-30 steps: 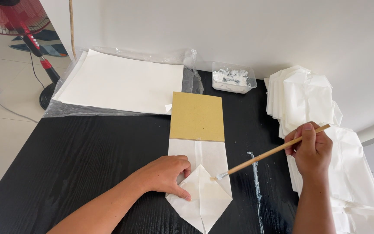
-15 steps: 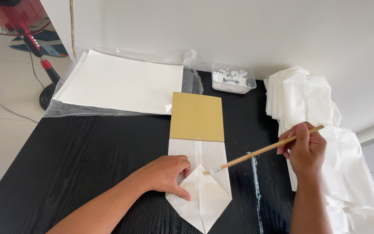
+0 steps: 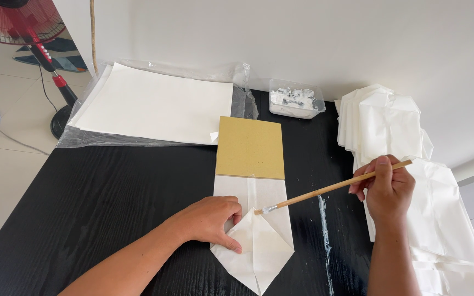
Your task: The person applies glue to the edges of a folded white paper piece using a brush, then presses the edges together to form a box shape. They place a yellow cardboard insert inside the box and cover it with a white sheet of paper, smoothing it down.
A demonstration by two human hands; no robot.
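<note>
White folded paper bag (image 3: 256, 241), pointed flaps at 6 o'clock on the black table (image 3: 94, 197); your left hand (image 3: 209, 219) presses flat on it, fingers spread, likely to keep the folds down. Wooden-handled brush (image 3: 330, 189): your right hand (image 3: 385, 189) pinches its end, bristles touching the flap's peak. Tan cardboard template (image 3: 250, 147) at 12 o'clock inside the bag. Glue tub (image 3: 296, 100) at 1 o'clock; finished bags (image 3: 412, 164) at 3 o'clock.
</note>
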